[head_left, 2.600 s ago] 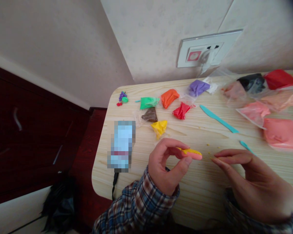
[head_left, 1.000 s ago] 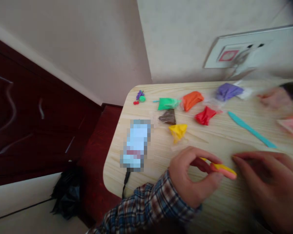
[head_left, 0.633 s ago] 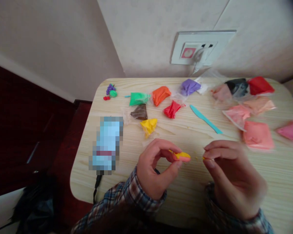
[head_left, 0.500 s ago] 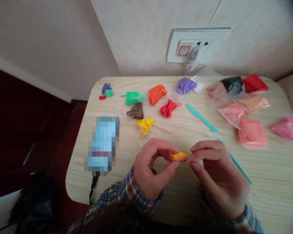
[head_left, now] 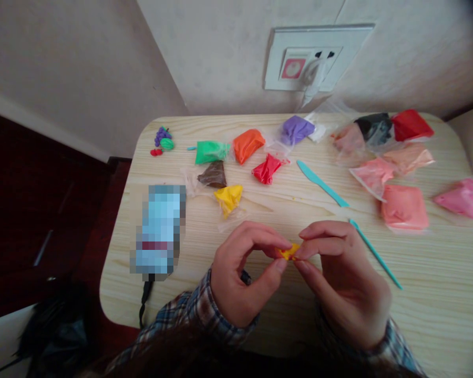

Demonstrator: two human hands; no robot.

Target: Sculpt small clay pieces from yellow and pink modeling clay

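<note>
Over the front middle of a pale wooden table, my left hand and my right hand meet. Both pinch one small yellow and orange clay piece between thumb and fingers, which are closed on it. Most of the piece is hidden by my fingertips. Plaid sleeves cover both wrists.
Small bags of clay lie behind: yellow, brown, green, orange, red, purple, and pink bags at right. A teal plastic knife, a teal stick, a phone and a small clay figure also lie here.
My right hand has moved left and closed on the clay piece that my left hand held alone. The view has swung right and steadied over the table.
</note>
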